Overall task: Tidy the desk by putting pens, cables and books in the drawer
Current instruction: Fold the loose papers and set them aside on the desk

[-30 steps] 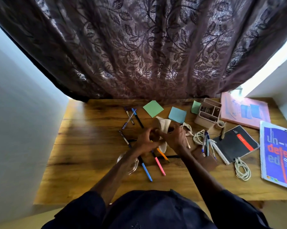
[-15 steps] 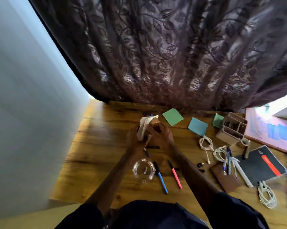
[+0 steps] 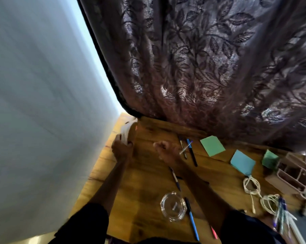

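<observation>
My left hand (image 3: 121,149) grips a crumpled white paper (image 3: 127,129) at the desk's far left corner, close to the wall. My right hand (image 3: 166,150) hovers over the wooden desk (image 3: 148,175) with its fingers curled and nothing visible in it. Two pens (image 3: 188,149) lie crossed just right of that hand. A dark pen (image 3: 175,178) lies by my right forearm. A blue pen (image 3: 192,221) and a pink pen (image 3: 213,232) sit near the front edge. White coiled cables (image 3: 251,188) and a pen bundle (image 3: 280,213) lie at the right.
A clear glass ashtray (image 3: 173,206) stands near the front edge between my arms. Green (image 3: 212,145), blue (image 3: 242,162) and small green (image 3: 269,159) sticky notes lie at the back. A beige organiser (image 3: 294,173) is at the right. A white wall (image 3: 43,103) borders the left, a patterned curtain (image 3: 210,67) hangs behind.
The view swung left. My left hand carried the white paper to the far left corner. My right hand let go of the paper and now hovers apart from it.
</observation>
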